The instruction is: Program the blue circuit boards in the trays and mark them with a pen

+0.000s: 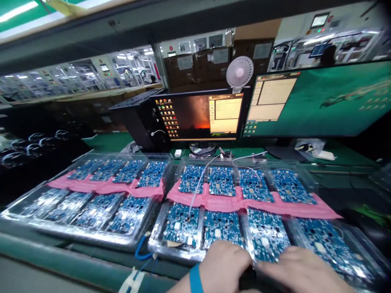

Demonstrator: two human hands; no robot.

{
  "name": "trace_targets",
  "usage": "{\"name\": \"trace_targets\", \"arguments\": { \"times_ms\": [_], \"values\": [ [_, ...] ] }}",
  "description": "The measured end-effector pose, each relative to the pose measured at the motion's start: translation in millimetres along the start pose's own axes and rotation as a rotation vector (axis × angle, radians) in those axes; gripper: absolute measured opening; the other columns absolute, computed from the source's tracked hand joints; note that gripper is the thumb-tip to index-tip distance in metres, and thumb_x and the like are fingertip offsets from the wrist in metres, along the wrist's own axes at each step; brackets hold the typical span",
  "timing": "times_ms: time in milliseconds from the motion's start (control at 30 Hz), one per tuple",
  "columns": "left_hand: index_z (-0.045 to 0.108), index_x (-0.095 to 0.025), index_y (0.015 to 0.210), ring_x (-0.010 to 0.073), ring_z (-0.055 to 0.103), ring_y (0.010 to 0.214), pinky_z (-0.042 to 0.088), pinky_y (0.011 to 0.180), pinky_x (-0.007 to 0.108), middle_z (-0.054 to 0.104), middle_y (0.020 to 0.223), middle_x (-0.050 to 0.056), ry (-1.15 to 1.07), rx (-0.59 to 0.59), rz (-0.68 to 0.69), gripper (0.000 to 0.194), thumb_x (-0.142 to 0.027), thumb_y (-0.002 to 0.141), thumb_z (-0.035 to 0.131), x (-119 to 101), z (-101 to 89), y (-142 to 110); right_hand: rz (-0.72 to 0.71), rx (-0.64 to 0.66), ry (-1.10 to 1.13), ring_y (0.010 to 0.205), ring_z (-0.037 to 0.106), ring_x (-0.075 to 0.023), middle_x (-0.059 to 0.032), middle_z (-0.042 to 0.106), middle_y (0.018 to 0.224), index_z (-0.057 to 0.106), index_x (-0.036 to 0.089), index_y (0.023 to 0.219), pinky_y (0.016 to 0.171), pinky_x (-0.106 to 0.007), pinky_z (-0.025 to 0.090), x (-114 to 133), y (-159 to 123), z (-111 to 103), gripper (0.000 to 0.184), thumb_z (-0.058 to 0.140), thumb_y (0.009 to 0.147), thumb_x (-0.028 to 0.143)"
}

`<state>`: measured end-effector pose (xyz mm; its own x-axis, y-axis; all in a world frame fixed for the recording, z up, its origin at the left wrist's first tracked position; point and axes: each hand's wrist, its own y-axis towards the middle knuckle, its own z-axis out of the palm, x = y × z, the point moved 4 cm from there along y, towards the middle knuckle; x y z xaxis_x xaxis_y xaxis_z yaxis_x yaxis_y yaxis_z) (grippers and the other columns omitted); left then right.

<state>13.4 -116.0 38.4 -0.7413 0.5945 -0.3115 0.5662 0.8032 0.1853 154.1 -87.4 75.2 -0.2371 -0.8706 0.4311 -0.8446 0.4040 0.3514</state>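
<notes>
My left hand (224, 264), with a blue wristband (195, 278), and my right hand (302, 268) lie close together at the bottom of the view. Both reach over the near edge of a blue circuit board (265, 235), and their fingertips nearly meet there. Whether they grip it is hidden. That board sits in a clear plastic tray (174, 252) among several similar boards. A pink foam strip (244, 203) runs between the near and far rows. A thin white cable (198, 187) lies across the boards.
A second clear tray (91, 240) of blue boards stands to the left. Behind the trays are a black-framed monitor (195, 116), a wider monitor (314, 99) and a small white fan (240, 72). A blue cable (142, 250) hangs by the green bench edge (76, 256).
</notes>
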Motion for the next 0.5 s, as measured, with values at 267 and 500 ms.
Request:
{"name": "trace_targets", "arguments": {
  "times_ms": [267,500],
  "values": [
    [0.052,-0.018,0.08,0.0163,0.05,0.067,0.037,0.062,0.03,0.055,0.07,0.001,0.032,0.023,-0.081,0.025,-0.041,0.077,0.043,6,-0.4,-32,0.626,-0.189,0.4,0.056,0.052,-0.0122,0.0008,0.055,0.058,0.055,0.02,0.065,0.05,-0.022,0.044,-23,66,25,0.025,0.04,0.078,0.034],
    [0.057,-0.019,0.083,0.0132,0.055,0.066,0.037,0.063,0.026,0.061,0.067,-0.001,-0.014,0.041,0.072,0.029,-0.045,0.078,0.045,8,11.2,-35,0.334,0.112,0.662,0.073,0.057,-0.0113,-0.0004,0.063,0.082,0.062,0.018,0.083,0.066,-0.021,0.045,8,153,97,0.02,0.044,0.075,0.021]
  ]
}}
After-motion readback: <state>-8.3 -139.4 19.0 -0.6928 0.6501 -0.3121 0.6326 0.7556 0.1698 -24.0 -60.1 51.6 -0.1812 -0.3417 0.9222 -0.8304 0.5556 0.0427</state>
